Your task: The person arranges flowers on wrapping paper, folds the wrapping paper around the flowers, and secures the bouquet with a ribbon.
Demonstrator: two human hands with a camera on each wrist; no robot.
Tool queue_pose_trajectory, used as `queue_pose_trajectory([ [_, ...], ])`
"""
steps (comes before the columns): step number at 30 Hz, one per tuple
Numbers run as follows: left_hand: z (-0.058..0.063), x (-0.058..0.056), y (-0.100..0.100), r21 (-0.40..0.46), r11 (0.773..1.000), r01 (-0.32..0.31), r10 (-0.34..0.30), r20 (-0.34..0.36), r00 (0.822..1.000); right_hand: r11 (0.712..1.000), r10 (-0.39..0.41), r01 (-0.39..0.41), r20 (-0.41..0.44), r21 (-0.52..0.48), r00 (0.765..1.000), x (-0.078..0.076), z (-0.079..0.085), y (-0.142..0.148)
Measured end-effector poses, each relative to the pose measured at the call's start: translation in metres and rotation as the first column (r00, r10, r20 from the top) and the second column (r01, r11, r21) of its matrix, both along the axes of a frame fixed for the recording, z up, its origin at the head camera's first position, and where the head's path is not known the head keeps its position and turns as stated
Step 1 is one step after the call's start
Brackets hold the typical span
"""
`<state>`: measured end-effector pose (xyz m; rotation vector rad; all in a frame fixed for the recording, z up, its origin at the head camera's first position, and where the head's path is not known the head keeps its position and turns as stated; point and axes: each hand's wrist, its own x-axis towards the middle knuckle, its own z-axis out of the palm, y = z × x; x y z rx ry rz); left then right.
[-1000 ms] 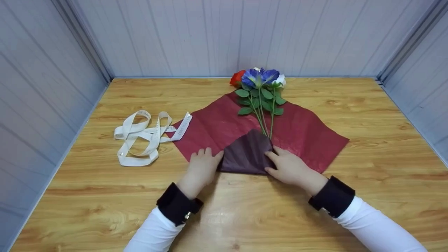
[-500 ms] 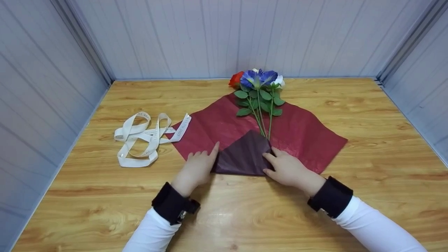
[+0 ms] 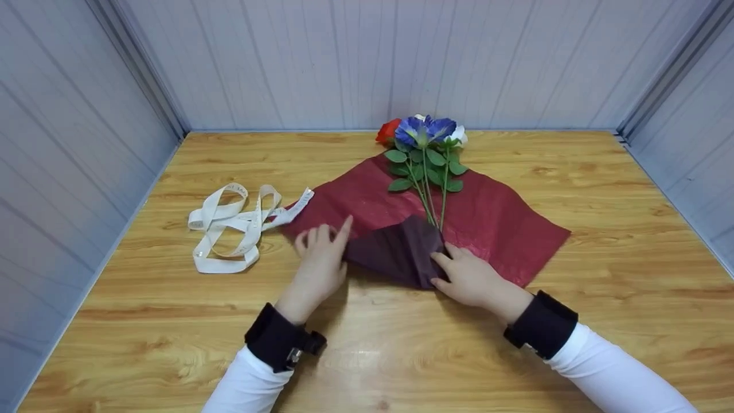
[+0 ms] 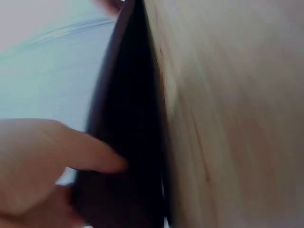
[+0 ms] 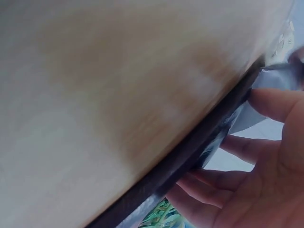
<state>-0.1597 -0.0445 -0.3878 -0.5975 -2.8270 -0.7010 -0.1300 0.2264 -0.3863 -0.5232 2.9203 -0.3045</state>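
Note:
A sheet of wrapping paper (image 3: 499,212), red on top, lies on the table with its near part folded up into a dark flap (image 3: 395,249). My left hand (image 3: 318,264) pinches the flap's left side, index finger extended; the left wrist view shows the thumb (image 4: 97,154) against the dark paper. At the flap's right side, my right hand (image 3: 473,280) holds the fold between thumb and fingers. Artificial flowers rest on the paper: a blue one (image 3: 423,132), a red one (image 3: 388,131) and white ones (image 3: 459,135). Their lower stems go under the flap.
A loosely looped white printed ribbon (image 3: 225,265) lies left of the paper, one end overlapping its left corner. Panelled walls (image 3: 287,69) stand behind and on both sides of the wooden table (image 3: 401,355).
My left hand has moved left and away from me, drawing the flap's left side outward and up, so its near edge now slants. The right hand stays nearly in place.

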Motion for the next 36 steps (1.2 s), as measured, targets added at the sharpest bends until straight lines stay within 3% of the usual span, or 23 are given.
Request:
queue_pose_trajectory([
  [1, 0.0, 0.0, 0.001, 0.099, 0.994, -0.046, 0.043, 0.026, 0.999, 1.0, -0.001, 0.001, -0.001, 0.0, 1.0, 0.0, 0.0, 0.0],
  [2, 0.0, 0.0, 0.002, 0.206, 0.974, -0.097, 0.087, 0.06, 0.994, 1.0, -0.001, 0.001, -0.003, 0.0, 1.0, 0.0, 0.0, 0.0],
  [3, -0.001, -0.001, 0.004, 0.311, 0.937, -0.158, 0.13, 0.108, 0.986, 1.0, 0.0, 0.0, -0.005, -0.001, 1.0, 0.0, 0.0, 0.001],
  [5, -0.001, -0.001, 0.007, 0.496, 0.818, -0.291, 0.189, 0.245, 0.951, 1.0, 0.0, 0.0, -0.006, 0.0, 1.0, 0.0, 0.0, 0.001],
  [6, -0.002, -0.001, 0.009, 0.582, 0.739, -0.34, 0.185, 0.31, 0.933, 1.0, 0.0, 0.0, -0.007, 0.0, 1.0, 0.0, 0.0, 0.001],
  [8, -0.005, 0.0, 0.013, 0.717, 0.573, -0.397, 0.117, 0.408, 0.906, 1.0, 0.001, -0.001, -0.003, 0.003, 1.0, -0.001, -0.001, 0.0],
  [9, -0.006, 0.001, 0.015, 0.786, 0.468, -0.404, 0.032, 0.442, 0.897, 1.0, 0.001, -0.001, -0.001, 0.003, 1.0, -0.001, -0.001, 0.0],
  [12, -0.013, 0.004, 0.022, 0.857, 0.138, -0.497, -0.24, 0.516, 0.822, 1.0, 0.001, -0.001, 0.005, 0.004, 1.0, -0.002, -0.002, -0.001],
  [14, -0.018, 0.007, 0.027, 0.833, -0.027, -0.553, -0.403, 0.497, 0.768, 1.0, 0.001, -0.001, 0.006, 0.004, 1.0, -0.002, -0.002, -0.002],
  [15, -0.02, 0.008, 0.031, 0.815, -0.087, -0.573, -0.464, 0.476, 0.747, 1.0, 0.0, 0.0, 0.007, 0.004, 1.0, -0.002, -0.002, -0.002],
  [17, -0.024, 0.011, 0.038, 0.791, -0.127, -0.598, -0.53, 0.455, 0.715, 1.0, 0.0, 0.0, 0.007, 0.002, 1.0, -0.001, -0.002, -0.002],
  [19, -0.027, 0.015, 0.045, 0.787, -0.123, -0.605, -0.559, 0.448, 0.698, 1.0, -0.002, 0.002, 0.006, 0.0, 1.0, -0.001, -0.001, -0.001],
  [23, -0.03, 0.022, 0.061, 0.776, -0.117, -0.62, -0.546, 0.471, 0.692, 1.0, 0.003, -0.003, -0.003, 0.001, 1.0, 0.0, 0.0, -0.001],
  [25, -0.03, 0.024, 0.068, 0.77, -0.129, -0.625, -0.533, 0.478, 0.698, 1.0, 0.009, -0.009, -0.007, 0.006, 1.0, 0.0, 0.0, -0.001],
  [29, -0.031, 0.027, 0.081, 0.748, -0.186, -0.637, -0.515, 0.478, 0.712, 1.0, 0.017, -0.017, -0.018, 0.015, 1.0, 0.0, 0.0, 0.0],
  [36, -0.033, 0.03, 0.09, 0.726, -0.282, -0.628, -0.428, 0.491, 0.759, 1.0, 0.017, -0.016, -0.031, 0.027, 0.999, 0.0, -0.001, -0.001],
])
